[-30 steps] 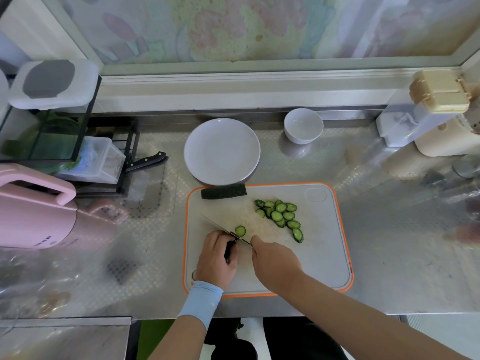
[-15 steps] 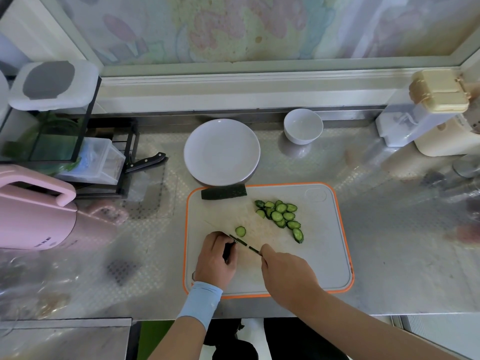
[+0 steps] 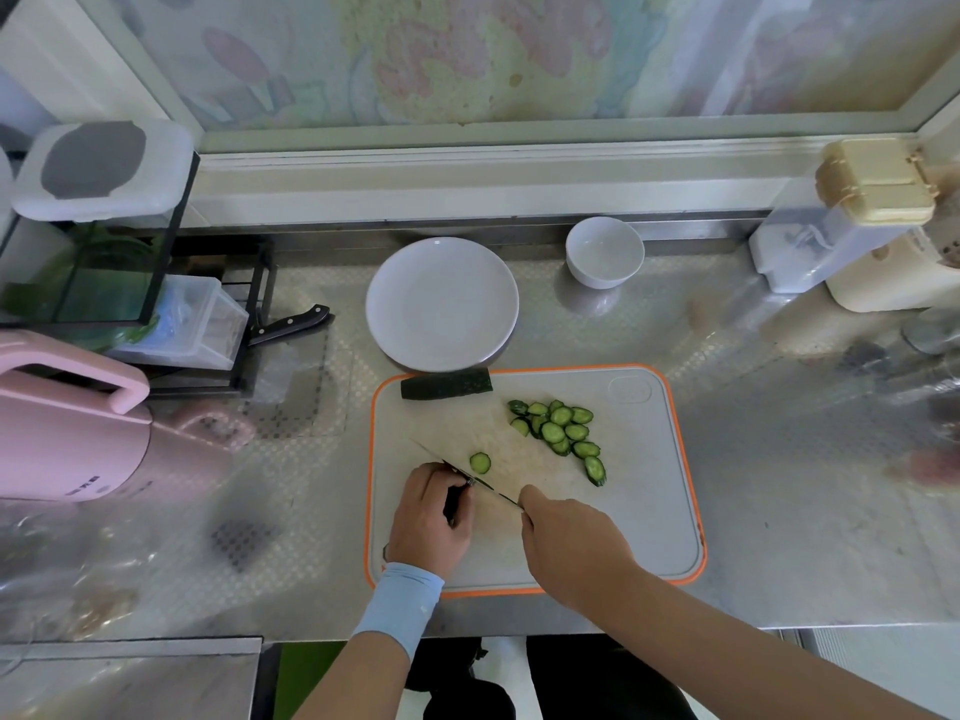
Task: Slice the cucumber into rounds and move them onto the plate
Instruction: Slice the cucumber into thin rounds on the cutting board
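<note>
While the left hand [image 3: 428, 522] wraps its grip round the black handle of the knife [image 3: 456, 500], whose blade slants across the near-left part of the orange-rimmed cutting board [image 3: 639, 511], the right hand [image 3: 571, 543] sits just to its right with fingertips at the blade's near end. Whether that grip pinches anything cannot be told. One single round [image 3: 480, 462] lies alone just beyond the blade, and a heap of cucumber rounds [image 3: 558, 431] sits in the board's far-right part, not yet on the plate [image 3: 441, 304]. An uncut cucumber piece [image 3: 447, 385] lies along the board's far edge. The white plate stands on the worktop [image 3: 779, 511] just beyond that edge, and a small white bowl [image 3: 604, 252] stands further back, beyond the board's far-right part. Beyond the board's far-left corner a clear plastic box [image 3: 202, 324] sits in a black rack, its contents blurred. Well beyond the far-right corner stands a clear container with a beige lid [image 3: 872, 189], its contents unreadable.
</note>
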A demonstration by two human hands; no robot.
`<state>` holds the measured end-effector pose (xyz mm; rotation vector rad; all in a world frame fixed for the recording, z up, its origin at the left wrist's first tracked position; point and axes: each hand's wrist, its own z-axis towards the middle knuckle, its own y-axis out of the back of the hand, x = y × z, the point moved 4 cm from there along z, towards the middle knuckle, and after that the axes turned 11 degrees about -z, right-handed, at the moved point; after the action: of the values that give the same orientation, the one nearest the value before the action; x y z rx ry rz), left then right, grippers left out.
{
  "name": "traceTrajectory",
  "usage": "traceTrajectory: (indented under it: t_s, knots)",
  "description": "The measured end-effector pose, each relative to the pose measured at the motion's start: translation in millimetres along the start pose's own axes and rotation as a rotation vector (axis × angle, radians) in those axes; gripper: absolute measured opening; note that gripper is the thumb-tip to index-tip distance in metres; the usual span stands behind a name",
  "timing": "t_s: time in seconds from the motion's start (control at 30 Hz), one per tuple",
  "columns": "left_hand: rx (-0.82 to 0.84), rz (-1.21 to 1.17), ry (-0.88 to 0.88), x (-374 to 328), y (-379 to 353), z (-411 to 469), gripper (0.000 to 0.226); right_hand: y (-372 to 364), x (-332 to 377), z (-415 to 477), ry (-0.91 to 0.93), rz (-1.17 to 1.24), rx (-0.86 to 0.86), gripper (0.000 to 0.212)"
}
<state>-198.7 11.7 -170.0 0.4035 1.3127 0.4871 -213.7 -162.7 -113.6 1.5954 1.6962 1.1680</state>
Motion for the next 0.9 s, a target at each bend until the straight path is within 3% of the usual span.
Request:
traceTrajectory:
  t_s: [0.27, 0.9]
  knots:
    - [-0.003, 0.013, 0.0, -4.6, 0.9, 0.3, 0.015, -10.5, 8.4, 22.9, -0.011, -0.02, 0.04, 0.008]
    - [-0.037, 0.013, -0.077, -4.4, 2.7, -0.6, 0.007, -4.5, 1.8, -10.6, 0.003, -0.038, -0.051, 0.013]
